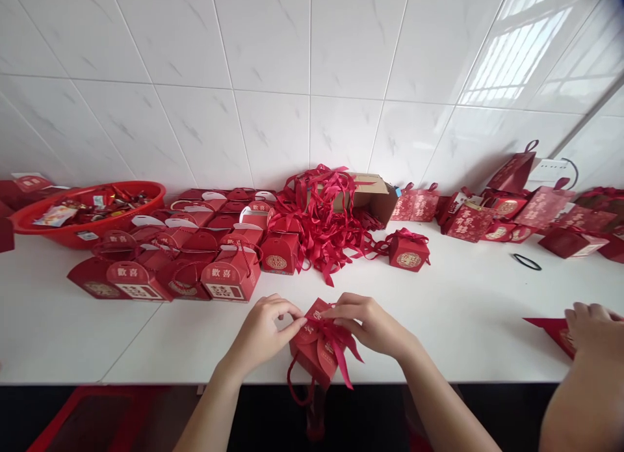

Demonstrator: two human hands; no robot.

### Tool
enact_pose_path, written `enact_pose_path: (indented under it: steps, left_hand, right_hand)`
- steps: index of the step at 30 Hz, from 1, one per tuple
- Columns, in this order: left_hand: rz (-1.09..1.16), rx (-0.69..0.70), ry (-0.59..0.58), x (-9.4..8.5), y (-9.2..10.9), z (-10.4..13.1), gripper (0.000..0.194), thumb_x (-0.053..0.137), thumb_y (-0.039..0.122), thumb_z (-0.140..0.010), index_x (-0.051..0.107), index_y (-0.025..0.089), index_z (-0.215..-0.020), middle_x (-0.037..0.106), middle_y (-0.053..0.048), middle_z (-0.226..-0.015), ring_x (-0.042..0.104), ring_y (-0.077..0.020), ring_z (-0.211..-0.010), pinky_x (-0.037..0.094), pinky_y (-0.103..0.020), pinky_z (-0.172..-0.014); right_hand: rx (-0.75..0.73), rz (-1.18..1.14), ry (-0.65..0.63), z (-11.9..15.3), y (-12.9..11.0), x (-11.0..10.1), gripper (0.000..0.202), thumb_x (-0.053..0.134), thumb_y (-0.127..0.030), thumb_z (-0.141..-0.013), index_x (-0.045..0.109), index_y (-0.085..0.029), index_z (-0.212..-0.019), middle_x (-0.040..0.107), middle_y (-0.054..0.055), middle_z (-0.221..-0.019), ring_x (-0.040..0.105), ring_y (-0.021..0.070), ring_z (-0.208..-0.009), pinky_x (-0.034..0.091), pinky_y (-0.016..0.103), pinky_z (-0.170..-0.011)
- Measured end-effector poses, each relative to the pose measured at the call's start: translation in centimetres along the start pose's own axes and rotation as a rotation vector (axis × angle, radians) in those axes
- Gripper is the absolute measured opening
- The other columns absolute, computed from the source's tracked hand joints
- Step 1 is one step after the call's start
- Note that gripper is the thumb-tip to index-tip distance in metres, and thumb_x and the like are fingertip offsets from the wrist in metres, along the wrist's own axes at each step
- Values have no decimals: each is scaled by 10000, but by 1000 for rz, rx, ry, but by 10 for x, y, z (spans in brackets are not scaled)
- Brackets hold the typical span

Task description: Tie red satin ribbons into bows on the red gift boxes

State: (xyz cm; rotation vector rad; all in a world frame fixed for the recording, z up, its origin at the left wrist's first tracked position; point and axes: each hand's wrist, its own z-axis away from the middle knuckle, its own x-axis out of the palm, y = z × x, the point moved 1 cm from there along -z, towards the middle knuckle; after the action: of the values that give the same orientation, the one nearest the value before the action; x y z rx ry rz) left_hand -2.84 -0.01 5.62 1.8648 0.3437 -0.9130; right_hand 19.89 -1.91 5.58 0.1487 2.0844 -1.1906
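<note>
Bare forearms point(219, 387) come in from the lower edge, one on each side of a red gift box point(312, 361) that sits, turned cornerwise, at the front edge of the white table point(195, 354). Across its top runs a red ribbon point(340, 345), its tails falling over the right side. The left hand point(266, 328) has thumb and forefinger brought together at the tips on the ribbon, a small gap left between them farther back; the right hand point(373, 322) pinches the ribbon from the other side, fingers bent and nearly closed, the exact grip of the tips too small to tell. A cord handle point(290, 382) loops from the box past the table's edge. Farther back on the left stand rows of red boxes point(231, 270), and behind them a red tub point(117, 227) of small packets point(97, 201). A tangled heap of ribbons point(331, 237) lies against an open carton point(385, 208) near the tiled wall point(273, 133); just right of it stands a small box with a bow point(408, 253). Far right, another person's hand point(597, 315) touches a piece of red card point(543, 326)
</note>
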Motion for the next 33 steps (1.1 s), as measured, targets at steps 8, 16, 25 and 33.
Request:
enact_pose_path:
  steps: [8, 16, 25, 33]
  left_hand:
    - [89, 52, -114, 5, 4, -3, 112, 543, 248, -839, 609, 231, -927, 619, 3, -831, 545, -157, -770, 435, -279, -788]
    - [48, 79, -316, 5, 9, -8, 100, 611, 285, -794, 540, 217, -773, 499, -18, -978, 482, -191, -1002, 427, -309, -911]
    - [115, 71, -325, 8, 0, -11, 158, 531, 310, -856, 545, 209, -735, 457, -62, -1218, 350, -246, -1244, 341, -409, -1050]
    - [196, 87, -318, 3, 3, -8, 112, 578, 314, -834, 622, 227, -778, 464, -26, -1362, 286, -253, -1343, 260, -408, -1111]
  right_hand:
    - [-28, -10, -45, 4, 3, 14, 333, 463, -151, -905, 699, -297, -1088, 539, 59, -944, 576, 120, -737, 532, 237, -636]
    - [-122, -9, -60, 6, 16, 18, 409, 534, 11, -811, 731, -286, -1011, 459, 45, -912, 515, 122, -784, 513, 244, -670]
    - [-116, -69, -51, 7, 18, 22, 442, 465, 19, -836, 730, -286, -1017, 428, 49, -927, 501, 125, -817, 526, 226, -664]
    - [-142, -103, 17, 9, 23, 25, 441, 423, -14, -876, 707, -302, -1053, 436, 39, -947, 509, 117, -804, 519, 239, -670]
